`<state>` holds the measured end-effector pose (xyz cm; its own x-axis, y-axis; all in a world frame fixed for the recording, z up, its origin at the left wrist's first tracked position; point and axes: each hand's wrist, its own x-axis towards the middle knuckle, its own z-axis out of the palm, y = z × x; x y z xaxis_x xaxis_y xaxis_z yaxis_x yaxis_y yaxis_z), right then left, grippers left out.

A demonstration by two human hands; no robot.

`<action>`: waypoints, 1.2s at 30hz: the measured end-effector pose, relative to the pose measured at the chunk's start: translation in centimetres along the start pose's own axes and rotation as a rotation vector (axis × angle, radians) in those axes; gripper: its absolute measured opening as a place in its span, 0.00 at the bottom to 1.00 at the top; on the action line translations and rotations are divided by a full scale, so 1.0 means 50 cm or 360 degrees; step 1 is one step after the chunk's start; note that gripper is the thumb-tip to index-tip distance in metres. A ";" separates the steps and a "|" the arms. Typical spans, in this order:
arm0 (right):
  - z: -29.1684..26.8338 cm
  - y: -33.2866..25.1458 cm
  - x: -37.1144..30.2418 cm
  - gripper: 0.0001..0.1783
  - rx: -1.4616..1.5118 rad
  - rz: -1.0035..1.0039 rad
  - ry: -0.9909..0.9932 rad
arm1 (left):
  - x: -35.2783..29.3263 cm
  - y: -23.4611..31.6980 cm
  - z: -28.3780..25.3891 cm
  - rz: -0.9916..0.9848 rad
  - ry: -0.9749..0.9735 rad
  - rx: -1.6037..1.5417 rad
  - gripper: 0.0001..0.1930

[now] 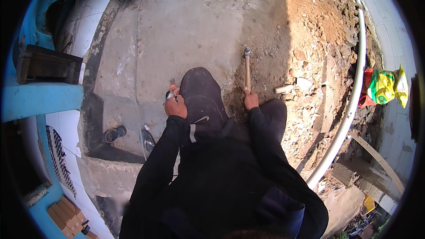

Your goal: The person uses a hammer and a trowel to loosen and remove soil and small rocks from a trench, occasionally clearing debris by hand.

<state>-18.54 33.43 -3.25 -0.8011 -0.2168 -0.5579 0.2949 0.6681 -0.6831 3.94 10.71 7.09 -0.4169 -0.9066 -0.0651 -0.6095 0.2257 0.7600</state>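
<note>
Direct sunlight brightens the rubble (316,31) at right; the concrete floor (195,22) lies in shade. Fisheye distortion bends edges near the black rim.

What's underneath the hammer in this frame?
Beneath the hammer, held in the right grip, dusty grey-brown ground shows on both sides of the wooden handle. The strip directly under its head and handle is covered, and the grip hides part of the handle.

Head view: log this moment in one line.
left hand: holding small red-and-metallic item, kind unclear | right hand: gripping hammer by wooden handle | white pipe: right side, alongside rubble
</note>
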 end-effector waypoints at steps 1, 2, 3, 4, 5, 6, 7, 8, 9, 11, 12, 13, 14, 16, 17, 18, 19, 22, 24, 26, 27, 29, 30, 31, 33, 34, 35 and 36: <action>-0.019 -0.039 -0.051 0.24 -0.0082 -0.0178 0.0100 | -0.025 -0.019 -0.003 -0.0040 -0.0035 0.0008 0.18; -0.047 -0.125 -0.071 0.23 -0.0145 -0.0415 0.0223 | -0.018 -0.021 -0.001 -0.0037 0.0014 0.0017 0.18; -0.080 -0.186 -0.073 0.23 -0.0088 -0.0551 0.0318 | -0.007 -0.015 0.005 -0.0023 0.0065 0.0021 0.17; -0.109 -0.236 -0.085 0.22 -0.0033 -0.0660 0.0399 | -0.004 -0.023 0.013 0.0071 0.0087 0.0060 0.17; -0.149 -0.312 -0.110 0.21 0.0017 -0.0883 0.0475 | -0.006 -0.027 0.014 0.0065 0.0071 0.0063 0.17; -0.183 -0.378 -0.126 0.20 0.0195 -0.1083 0.0566 | -0.004 -0.022 0.017 0.0062 0.0059 -0.0009 0.17; -0.209 -0.442 -0.141 0.19 0.0352 -0.1292 0.0624 | -0.004 -0.021 0.016 0.0046 0.0059 -0.0073 0.18; -0.224 -0.501 -0.160 0.19 0.0486 -0.1489 0.0677 | -0.006 -0.021 0.012 0.0037 0.0063 -0.0065 0.18; -0.230 -0.549 -0.169 0.18 0.0578 -0.1679 0.0685 | -0.010 -0.024 0.005 -0.0004 0.0068 -0.0112 0.17; -0.233 -0.595 -0.165 0.18 0.0772 -0.1895 0.0654 | -0.017 -0.016 0.000 -0.0049 0.0069 -0.0164 0.17; -0.223 -0.568 -0.147 0.18 0.0669 -0.1908 0.0726 | -0.021 -0.014 -0.003 -0.0013 0.0060 -0.0070 0.17; -0.194 -0.504 -0.119 0.19 0.0605 -0.1863 0.0772 | -0.018 -0.009 -0.005 0.0029 0.0064 0.0023 0.17; -0.144 -0.395 -0.092 0.19 0.0466 -0.1620 0.0780 | -0.008 0.000 -0.001 0.0031 0.0091 0.0011 0.17; -0.047 -0.137 -0.040 0.21 -0.0054 -0.0808 0.0565 | -0.009 0.004 0.009 -0.0019 0.0038 0.0016 0.16; -0.027 0.040 0.025 0.25 -0.0302 -0.0395 0.0323 | -0.007 0.021 0.020 0.0028 0.0013 -0.0011 0.16; -0.020 0.089 0.051 0.27 -0.0256 0.0050 0.0096 | -0.001 0.020 0.028 0.0060 0.0031 -0.0043 0.16; -0.005 0.039 0.029 0.27 -0.0248 0.0032 0.0056 | -0.001 -0.002 0.012 0.0056 0.0053 -0.0026 0.16; -0.072 -0.071 -0.065 0.24 0.0180 0.0002 0.0193 | -0.002 -0.027 0.009 0.0006 0.0122 -0.0014 0.16; -0.139 -0.096 -0.046 0.21 0.0468 -0.0364 0.0312 | 0.008 -0.004 0.023 0.0065 0.0078 -0.0007 0.17; -0.218 -0.272 -0.119 0.19 0.0732 -0.0661 0.0336 | -0.006 -0.002 0.012 0.0009 0.0026 -0.0031 0.17; -0.256 -0.356 -0.151 0.18 0.0743 -0.0897 0.0441 | -0.006 -0.004 0.015 0.0019 0.0018 -0.0028 0.17; -0.313 -0.503 -0.191 0.21 0.0789 -0.1475 0.0632 | -0.006 -0.016 0.020 0.0025 0.0044 -0.0076 0.17; -0.331 -0.572 -0.204 0.23 0.0822 -0.1652 0.0682 | -0.011 -0.010 0.003 0.0010 0.0042 -0.0028 0.17; -0.341 -0.621 -0.212 0.24 0.0895 -0.1813 0.0680 | -0.012 -0.008 -0.005 -0.0011 0.0058 -0.0065 0.17; -0.351 -0.680 -0.197 0.25 0.0953 -0.2225 0.0730 | -0.014 -0.018 -0.001 -0.0044 0.0069 -0.0103 0.17; -0.330 -0.669 -0.178 0.26 0.0936 -0.2280 0.0755 | -0.015 -0.039 0.005 -0.0010 0.0090 -0.0078 0.17; -0.304 -0.643 -0.153 0.26 0.0918 -0.2345 0.0788 | -0.013 -0.050 0.008 0.0034 0.0112 -0.0062 0.16; -0.258 -0.544 -0.119 0.27 0.0804 -0.2118 0.0842 | -0.009 -0.039 0.011 0.0033 0.0137 -0.0073 0.16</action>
<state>-28.49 25.74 24.72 -0.6766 -0.1011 0.7294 -0.7175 -0.1323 -0.6839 4.94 10.88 5.27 -0.3683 -0.9297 0.0052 -0.5690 0.2299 0.7895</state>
